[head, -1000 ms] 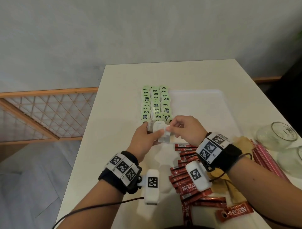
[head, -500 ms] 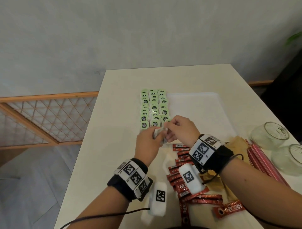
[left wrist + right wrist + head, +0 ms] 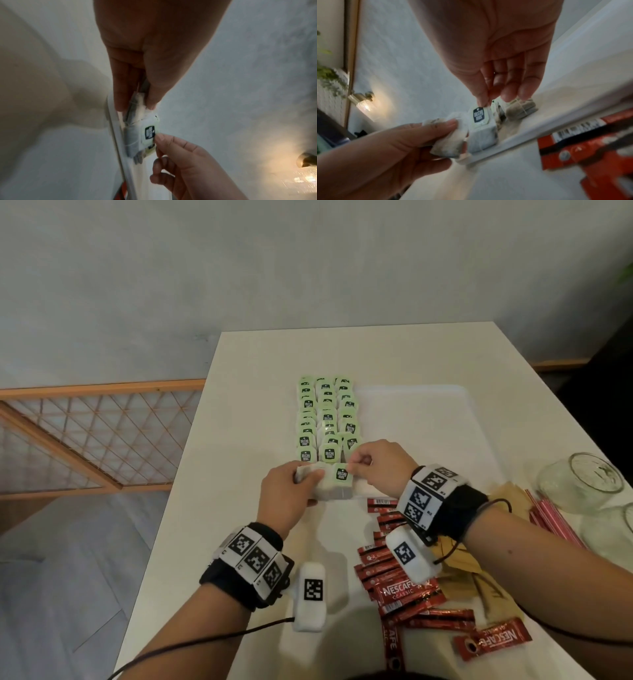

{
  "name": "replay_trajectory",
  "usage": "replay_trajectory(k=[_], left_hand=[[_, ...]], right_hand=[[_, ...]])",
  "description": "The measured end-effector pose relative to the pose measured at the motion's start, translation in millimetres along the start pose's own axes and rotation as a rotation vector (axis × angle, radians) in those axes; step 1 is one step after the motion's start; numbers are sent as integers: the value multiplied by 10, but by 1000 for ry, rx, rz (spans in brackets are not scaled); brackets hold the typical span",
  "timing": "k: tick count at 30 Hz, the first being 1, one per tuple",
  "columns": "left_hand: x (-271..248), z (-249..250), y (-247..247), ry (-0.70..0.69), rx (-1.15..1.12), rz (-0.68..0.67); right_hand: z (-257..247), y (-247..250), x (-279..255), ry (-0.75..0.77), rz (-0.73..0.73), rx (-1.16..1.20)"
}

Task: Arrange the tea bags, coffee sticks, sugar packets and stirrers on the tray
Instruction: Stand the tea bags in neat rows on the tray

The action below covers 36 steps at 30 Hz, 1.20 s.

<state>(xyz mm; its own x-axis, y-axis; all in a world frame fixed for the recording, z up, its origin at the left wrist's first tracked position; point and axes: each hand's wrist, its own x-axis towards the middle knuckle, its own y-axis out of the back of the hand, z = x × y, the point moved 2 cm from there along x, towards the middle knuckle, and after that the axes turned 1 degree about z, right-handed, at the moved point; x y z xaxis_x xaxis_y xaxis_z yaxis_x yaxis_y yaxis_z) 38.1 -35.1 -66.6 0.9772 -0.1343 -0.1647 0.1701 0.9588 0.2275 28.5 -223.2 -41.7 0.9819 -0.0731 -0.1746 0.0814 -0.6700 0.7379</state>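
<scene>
while rows of tea bags fill the tray, both hands pinch another tea bag.

A white table stands against a grey wall. Two clear glass jars lie at its three o'clock edge. At nine o'clock, a wooden lattice panel leans. A lit wall lamp glows.

Home-like room: white table, wooden lattice screen, glowing wall lamp.
</scene>
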Motion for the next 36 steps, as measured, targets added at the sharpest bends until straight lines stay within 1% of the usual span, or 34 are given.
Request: replay_trajectory(k=[4,7,9,13,16,19,21,22,24,26,29,32,36], left_hand=[[146,-8,184,7,2,66],[220,-2,249,22,-54,93],[242,-14,254,44,-97,103],[238,-40,241,94,-164,100],[215,-25,216,132,-212,72],[173,28,149,125,-224,28],[132,74,92,102,-219,1],[112,95,65,92,-217,-12],[76,123,26,80,-214,-36],[45,136,16,83,-209,-59],[2,130,40,82,-173,-83],[-43,131,81,71,-109,-59],[-100,179,92,3,-8,42]], right_hand=[[-6,-19,129,-15,-3,-124],[-59,-26,180,16,43,-178],[-97,-33,212,42,68,-196],[-106,-42,248,33,72,-180],[-88,-23,234,25,90,-121],[-117,-2,174,37,139,46],[-160,-15,116,45,118,161],[-176,-28,86,51,93,184],[-191,-46,36,75,63,158],[-192,-32,-8,90,64,134],[-181,22,-82,86,80,173],[-166,82,-158,65,103,210],[-133,148,-219,12,181,211]])
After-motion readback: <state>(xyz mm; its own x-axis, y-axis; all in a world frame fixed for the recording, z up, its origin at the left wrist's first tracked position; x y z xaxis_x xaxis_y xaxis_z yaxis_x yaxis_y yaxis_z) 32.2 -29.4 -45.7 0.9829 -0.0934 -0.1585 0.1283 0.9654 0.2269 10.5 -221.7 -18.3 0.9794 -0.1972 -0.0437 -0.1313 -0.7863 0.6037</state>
